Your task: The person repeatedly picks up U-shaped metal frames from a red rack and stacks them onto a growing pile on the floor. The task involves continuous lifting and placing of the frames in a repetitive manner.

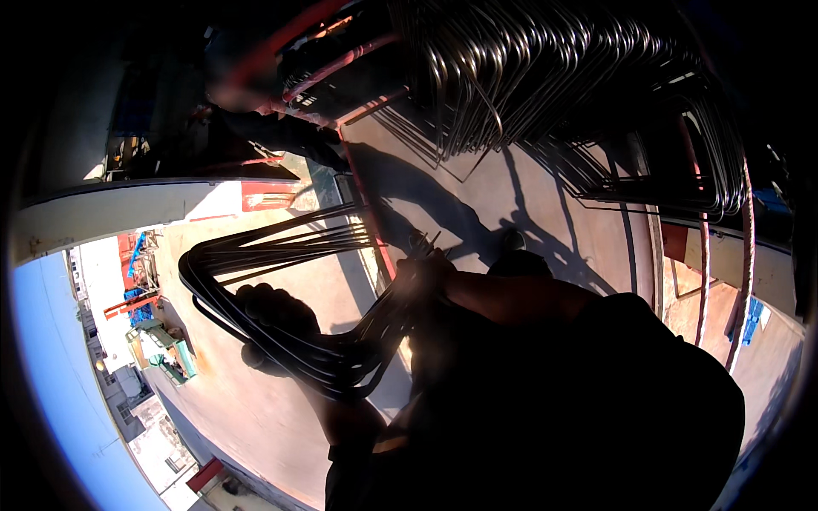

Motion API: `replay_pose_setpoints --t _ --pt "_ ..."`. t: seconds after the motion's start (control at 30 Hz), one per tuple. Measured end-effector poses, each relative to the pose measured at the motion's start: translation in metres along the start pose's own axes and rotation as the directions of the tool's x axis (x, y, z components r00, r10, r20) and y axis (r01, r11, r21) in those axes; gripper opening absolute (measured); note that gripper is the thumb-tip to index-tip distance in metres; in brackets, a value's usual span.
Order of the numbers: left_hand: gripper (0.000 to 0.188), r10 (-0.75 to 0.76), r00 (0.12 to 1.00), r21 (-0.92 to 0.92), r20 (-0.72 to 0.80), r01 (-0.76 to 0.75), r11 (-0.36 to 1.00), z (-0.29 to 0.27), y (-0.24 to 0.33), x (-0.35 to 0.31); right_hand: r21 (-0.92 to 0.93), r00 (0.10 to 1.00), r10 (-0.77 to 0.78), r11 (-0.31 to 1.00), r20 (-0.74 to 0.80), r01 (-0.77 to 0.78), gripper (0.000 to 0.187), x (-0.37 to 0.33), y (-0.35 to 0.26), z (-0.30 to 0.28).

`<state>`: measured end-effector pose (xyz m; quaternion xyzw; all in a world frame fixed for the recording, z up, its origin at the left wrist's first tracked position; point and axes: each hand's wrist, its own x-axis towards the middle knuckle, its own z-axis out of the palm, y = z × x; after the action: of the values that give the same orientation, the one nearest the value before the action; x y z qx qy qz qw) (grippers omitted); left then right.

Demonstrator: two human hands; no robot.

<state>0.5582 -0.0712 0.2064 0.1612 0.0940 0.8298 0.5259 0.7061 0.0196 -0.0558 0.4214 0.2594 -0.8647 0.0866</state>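
A bundle of dark bent steel stirrups point(328, 351) hangs between my hands, its bars lying side by side and fanning out a little at the far end. My left hand point(279, 313), dark in shadow, is closed round the long side of the bundle on the left. At the bundle's right end, my right hand point(426, 271) grips the bars near their tips; its fingers are partly shaded. Above and beyond, many more bent steel stirrups point(486, 77) hang in a dense row.
Red metal bars point(341, 70) cross at the upper left, near another person's dark sleeve point(277, 132). Red posts point(704, 281) stand at the right. A pale floor point(281, 417) runs below me, and a green machine point(166, 353) stands off to the left.
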Motion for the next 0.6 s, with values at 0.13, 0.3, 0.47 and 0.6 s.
replay_pose_setpoints --t 0.13,0.3,0.47,0.6 --pt "0.063 -0.161 0.986 -0.099 -0.035 0.157 0.983 0.023 -0.071 -0.02 0.404 0.987 -0.088 0.914 0.131 0.028 0.055 -0.037 0.014 -0.03" --pt "0.038 -0.334 0.939 -0.226 -0.087 0.308 0.924 0.037 -0.146 -0.057 0.707 0.957 -0.196 0.707 0.214 -0.014 0.053 -0.084 0.068 -0.084" --pt "0.032 -0.488 0.837 -0.265 -0.245 0.427 0.865 0.045 -0.223 -0.089 0.897 0.952 -0.246 0.439 0.18 -0.056 0.052 -0.145 0.191 -0.167" --pt "0.037 -0.609 0.766 -0.165 -0.208 0.586 0.793 0.066 -0.281 -0.102 0.86 0.994 -0.074 0.5 -0.076 0.103 0.052 -0.22 0.2 -0.189"
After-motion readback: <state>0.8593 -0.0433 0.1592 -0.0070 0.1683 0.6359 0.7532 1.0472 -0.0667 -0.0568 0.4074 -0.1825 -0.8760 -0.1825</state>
